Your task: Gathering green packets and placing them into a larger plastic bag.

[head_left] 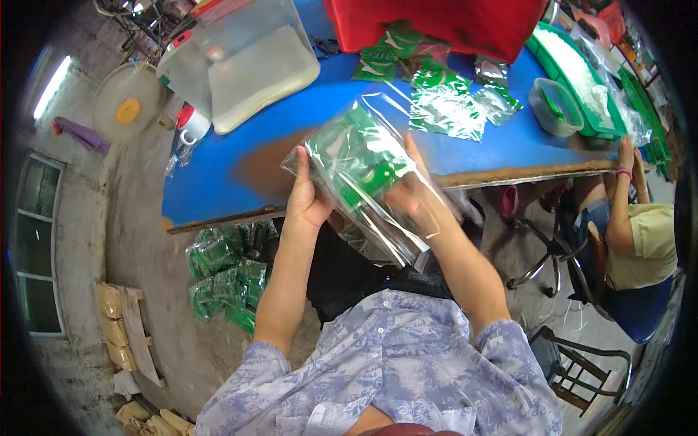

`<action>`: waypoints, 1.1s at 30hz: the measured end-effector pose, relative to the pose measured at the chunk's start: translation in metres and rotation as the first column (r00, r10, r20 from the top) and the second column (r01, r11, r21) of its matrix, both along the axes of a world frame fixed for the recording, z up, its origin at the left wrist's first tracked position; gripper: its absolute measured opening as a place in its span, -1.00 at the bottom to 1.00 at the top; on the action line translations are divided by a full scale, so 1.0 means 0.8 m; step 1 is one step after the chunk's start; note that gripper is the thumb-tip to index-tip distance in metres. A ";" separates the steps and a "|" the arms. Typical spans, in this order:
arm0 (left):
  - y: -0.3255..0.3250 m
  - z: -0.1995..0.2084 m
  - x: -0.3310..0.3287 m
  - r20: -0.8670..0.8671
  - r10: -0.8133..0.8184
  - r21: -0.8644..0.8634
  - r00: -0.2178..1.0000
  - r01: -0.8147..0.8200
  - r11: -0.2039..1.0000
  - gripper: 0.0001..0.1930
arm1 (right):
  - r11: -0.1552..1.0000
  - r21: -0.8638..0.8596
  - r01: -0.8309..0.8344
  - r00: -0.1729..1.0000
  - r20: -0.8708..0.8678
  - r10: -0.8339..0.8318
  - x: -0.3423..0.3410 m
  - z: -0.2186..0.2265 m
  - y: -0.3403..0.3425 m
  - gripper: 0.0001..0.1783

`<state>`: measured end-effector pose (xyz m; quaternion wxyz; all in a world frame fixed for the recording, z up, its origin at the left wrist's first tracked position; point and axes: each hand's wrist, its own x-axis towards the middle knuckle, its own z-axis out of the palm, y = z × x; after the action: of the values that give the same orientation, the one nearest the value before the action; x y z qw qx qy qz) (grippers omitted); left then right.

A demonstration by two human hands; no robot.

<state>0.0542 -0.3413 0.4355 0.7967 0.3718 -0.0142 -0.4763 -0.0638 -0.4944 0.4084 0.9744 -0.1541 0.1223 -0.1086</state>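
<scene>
Between my two hands is a clear plastic bag (403, 236) with green-and-silver packets (363, 149) inside its upper part. The bag lies tilted, its long loose end hanging down toward my lap. Its left side is gripped by my left hand (310, 200), thumb pointing up along the edge. My right hand (416, 190) holds the right side, partly seen through the film. On the blue table (283, 131), just beyond the bag, lie loose green packets (378, 64) and silver-and-green packets (447, 105).
A red bin (436, 25) stands at the back. To its right are a small clear tub (556, 107) and a green tray (611, 131) of white material. On the left sit a translucent container (262, 73) and a mug (193, 125). Filled bags (225, 269) lie below; a co-worker (640, 240) sits right.
</scene>
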 end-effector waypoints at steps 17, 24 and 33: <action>0.034 -0.006 0.070 0.035 0.039 0.284 0.999 -0.047 0.958 -0.62 | 0.944 -0.329 0.007 0.955 -0.279 -0.104 -0.019 0.016 0.046 -0.44; 0.062 0.006 0.133 0.191 -0.129 0.375 0.973 0.049 0.926 -0.61 | 0.845 -0.533 -0.031 0.930 -0.326 -0.171 0.020 0.002 0.044 -0.46; 0.045 0.048 0.133 0.889 -0.432 0.375 -0.155 -0.297 0.878 -0.45 | 0.881 -0.470 0.052 0.974 -0.172 -0.149 -0.004 -0.001 0.077 -0.26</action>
<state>0.1607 -0.3050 0.4739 0.3544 0.7763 -0.5186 -0.0536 -0.0671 -0.4332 0.4080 0.8848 -0.3856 0.1995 -0.1691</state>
